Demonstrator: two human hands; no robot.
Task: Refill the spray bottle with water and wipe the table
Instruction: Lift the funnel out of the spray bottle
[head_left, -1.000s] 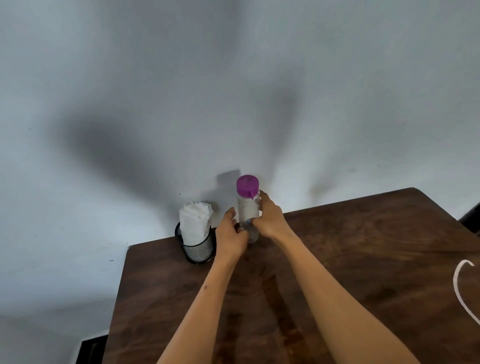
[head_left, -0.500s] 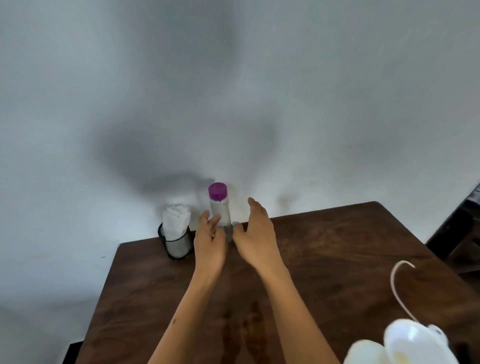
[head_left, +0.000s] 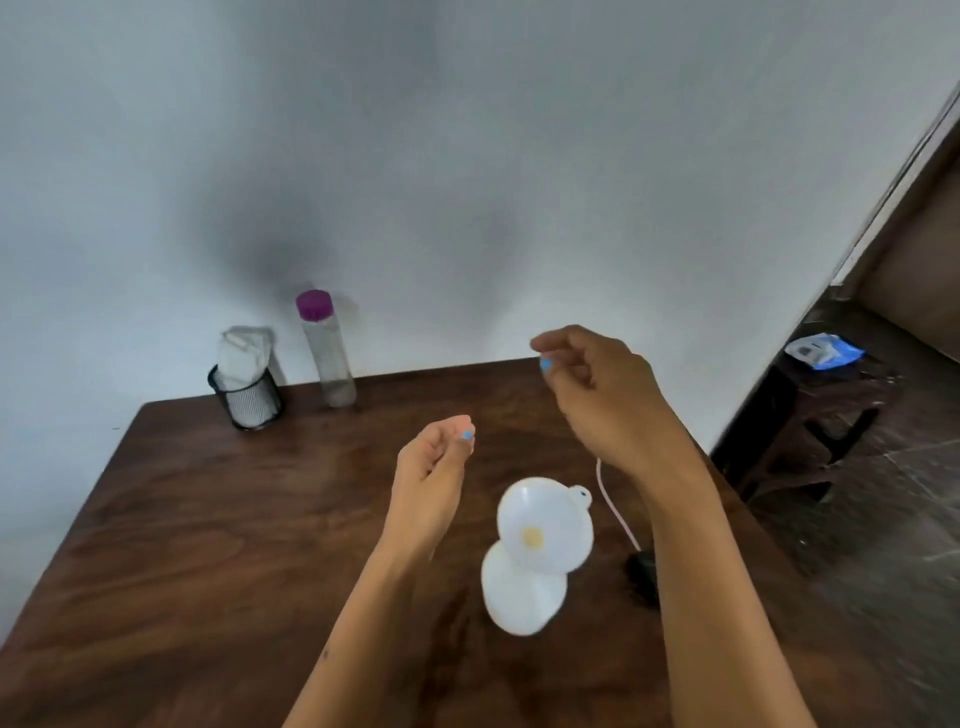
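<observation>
From the head camera, both hands hover above the dark brown wooden table, neither touching anything. The left hand hangs with loosely curled fingers and holds nothing; the right hand, raised a little farther forward, is likewise relaxed and empty, its fingers bent.

Below and between the two wrists stands a white plastic bottle with a white funnel seated in its neck, upright on the tabletop; it is probably the spray bottle, though motion blur softens its outline. Just beside the right forearm a thin white tube runs down to a small dark piece lying on the wood.

Well ahead of the left hand, near the far edge against the grey wall, a clear tall water bottle with a purple cap stands upright. Just left of it is a black mesh cup stuffed with white tissues.
</observation>
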